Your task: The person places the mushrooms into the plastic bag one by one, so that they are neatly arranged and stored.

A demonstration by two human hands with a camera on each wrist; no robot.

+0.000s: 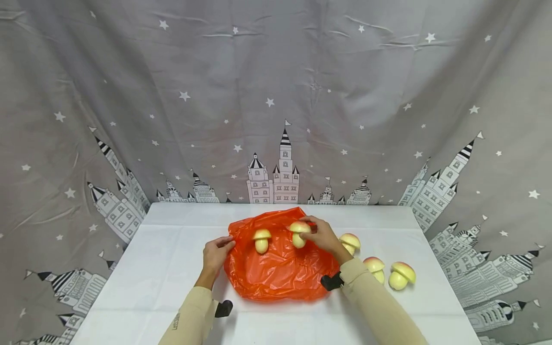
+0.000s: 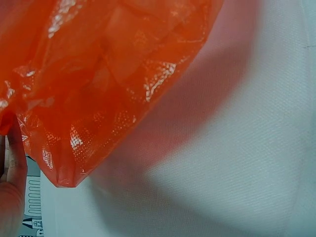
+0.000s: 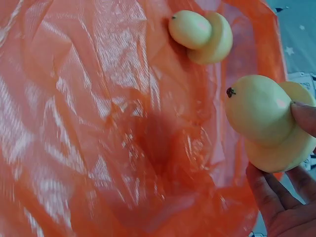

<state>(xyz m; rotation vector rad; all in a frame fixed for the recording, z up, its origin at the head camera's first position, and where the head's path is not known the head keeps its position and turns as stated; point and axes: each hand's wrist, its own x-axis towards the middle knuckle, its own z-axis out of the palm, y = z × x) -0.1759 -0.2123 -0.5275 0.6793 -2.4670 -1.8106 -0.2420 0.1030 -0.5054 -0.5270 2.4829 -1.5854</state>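
Observation:
A red plastic bag lies spread on the white table with its mouth wide. My left hand pinches the bag's left edge between thumb and fingers; the left wrist view shows the bag's film stretching away from the fingertips. Over the bag's right half, my right hand grips a yellow toy mushroom with a reddish cap, thumb on one side and fingers under the cap. Another toy mushroom rests inside the bag on the left, and the right wrist view shows this second mushroom against the red film.
To the right of the bag, three more toy mushrooms stand on the table: one near the right forearm, one beside the sleeve and one farthest right. A grey curtain with stars and castles hangs behind the white table.

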